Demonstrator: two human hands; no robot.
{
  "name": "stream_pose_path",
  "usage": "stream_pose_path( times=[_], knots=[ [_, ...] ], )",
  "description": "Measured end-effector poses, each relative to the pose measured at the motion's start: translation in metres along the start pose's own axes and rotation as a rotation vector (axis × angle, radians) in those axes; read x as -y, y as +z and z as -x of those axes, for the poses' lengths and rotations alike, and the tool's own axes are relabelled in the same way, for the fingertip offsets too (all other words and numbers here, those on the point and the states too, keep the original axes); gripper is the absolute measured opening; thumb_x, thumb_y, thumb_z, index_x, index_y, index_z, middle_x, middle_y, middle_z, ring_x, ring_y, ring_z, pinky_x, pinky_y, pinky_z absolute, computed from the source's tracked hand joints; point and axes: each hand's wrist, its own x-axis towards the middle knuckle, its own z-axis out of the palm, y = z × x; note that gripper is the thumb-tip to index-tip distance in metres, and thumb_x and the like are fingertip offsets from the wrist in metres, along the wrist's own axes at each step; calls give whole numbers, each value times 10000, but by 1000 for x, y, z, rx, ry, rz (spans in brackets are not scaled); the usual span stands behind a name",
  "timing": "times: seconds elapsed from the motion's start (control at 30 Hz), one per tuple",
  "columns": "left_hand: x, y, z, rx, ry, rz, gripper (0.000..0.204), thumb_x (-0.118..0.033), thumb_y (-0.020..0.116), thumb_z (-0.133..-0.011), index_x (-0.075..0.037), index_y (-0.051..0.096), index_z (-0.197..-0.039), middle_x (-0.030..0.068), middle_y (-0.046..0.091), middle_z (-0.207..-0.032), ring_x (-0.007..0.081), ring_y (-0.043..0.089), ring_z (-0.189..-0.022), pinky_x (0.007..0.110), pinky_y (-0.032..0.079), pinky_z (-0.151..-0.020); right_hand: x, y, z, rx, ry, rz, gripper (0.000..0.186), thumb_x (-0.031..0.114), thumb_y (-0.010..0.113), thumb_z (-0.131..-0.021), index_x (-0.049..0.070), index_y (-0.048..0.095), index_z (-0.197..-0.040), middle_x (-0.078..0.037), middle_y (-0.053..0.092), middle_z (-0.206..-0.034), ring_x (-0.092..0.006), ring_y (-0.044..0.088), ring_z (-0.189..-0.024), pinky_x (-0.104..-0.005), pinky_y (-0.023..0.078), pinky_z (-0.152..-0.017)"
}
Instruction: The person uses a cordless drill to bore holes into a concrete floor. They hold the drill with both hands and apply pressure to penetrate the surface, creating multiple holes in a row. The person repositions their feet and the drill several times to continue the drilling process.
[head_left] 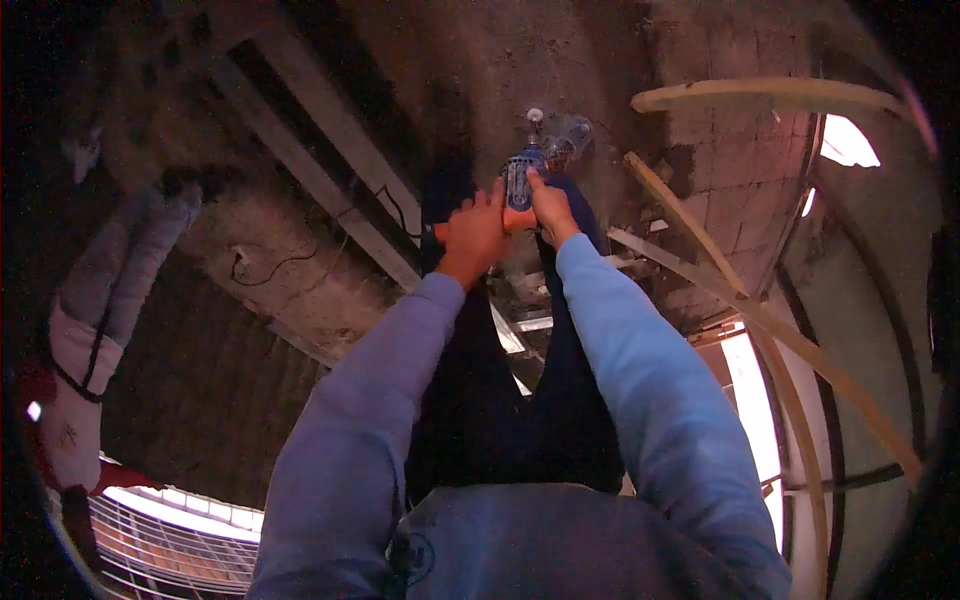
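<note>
A blue and orange power tool [524, 188] is held in both my hands over the floor, in front of my legs. It looks drill-like, with a narrow shaft pointing away from me and a small pale round piece [535, 115] at its far end. My left hand [475, 232] is closed round the orange rear part on the left. My right hand [551, 208] grips the right side of the body, its thumb lying along the blue casing. Just right of the shaft is a see-through, crumpled-looking object [572, 137] whose kind I cannot make out.
Long metal channels [330, 170] lie diagonally at the left, near a thin dark cable [285, 268]. Wooden poles [700, 225] and a pale plank [780, 330] cross the right side. Another person [95, 310] stands at far left, above a wire grid [170, 545].
</note>
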Motion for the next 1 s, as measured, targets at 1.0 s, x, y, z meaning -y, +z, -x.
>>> stream_pose_path(
  times=[1.0],
  knots=[
    [-17,-42,87,3,-123,290,641,-619,678,-805,-98,676,-1179,221,690,-1117,490,652,-1021,691,493,-805,-20,-21,84,380,31,-428,780,624,496,-1009,-30,521,-1434,-138,608,-1363,-261,632,-1168,-384,502,-1017]
  ],
)
